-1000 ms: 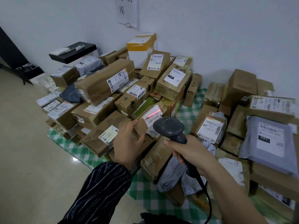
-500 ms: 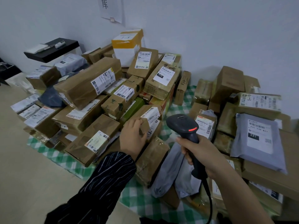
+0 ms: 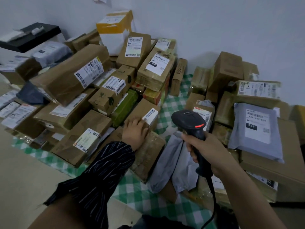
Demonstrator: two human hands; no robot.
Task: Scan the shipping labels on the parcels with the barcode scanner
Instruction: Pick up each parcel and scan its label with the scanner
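Scene: parcels are heaped on a green checked cloth [image 3: 175, 103] spread against a white wall [image 3: 214, 22].
Right hand: the right hand [image 3: 204, 149] is closed around the handle of a black barcode scanner [image 3: 189, 121]; the head is pointed away and to the left, and a red light is lit on its side.
Cord: a black cord [image 3: 212, 204] is seen dropping from the base of the handle toward the near edge.
Left hand: the left hand [image 3: 135, 131], in a dark striped sleeve [image 3: 102, 171], is laid flat on a small brown box [image 3: 142, 111] near the middle of the pile; whether the fingers are curled over its edge cannot be told.
Label: a white shipping label [image 3: 151, 115] is wrapped over the right corner of that box, just right of the fingertips and just left of the scanner head, apart from it.
Right pile: a grey mailer bag [image 3: 257, 129] marked 231 is lain on brown boxes to the right of the scanner.
Far left: a long brown box [image 3: 69, 75] with a white label is propped across the heap.
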